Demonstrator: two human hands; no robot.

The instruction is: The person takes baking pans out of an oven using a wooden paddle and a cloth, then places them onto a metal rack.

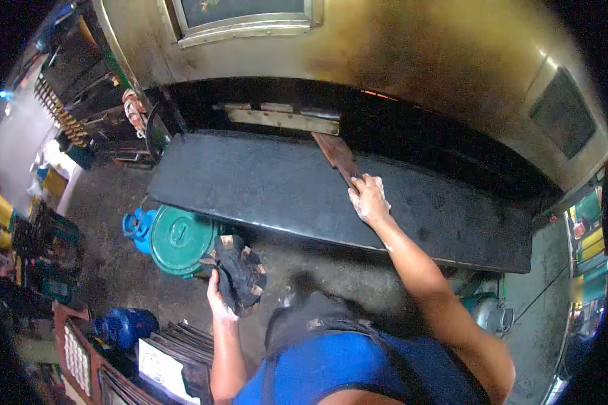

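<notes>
My left hand (221,295), dusted with white at the wrist, is closed on a crumpled black cloth pad (240,275) with tan patches, held up over the floor. The fingers are partly hidden beneath the pad. My right hand (370,197), also smeared with white, reaches over the dark counter and grips the narrow end of a flat brown wooden paddle (338,154). The paddle's wider end points toward the dark oven opening (398,121). It meets the right end of a pale metal bar (284,120) there; whether the two are joined I cannot tell.
A long black counter (263,175) runs below the stained metal oven front (385,47). Left of me stand a green lidded bin (180,236) and a blue gas cylinder (136,226). Stacked dark trays (189,344) with a white paper sheet (163,371) lie lower left.
</notes>
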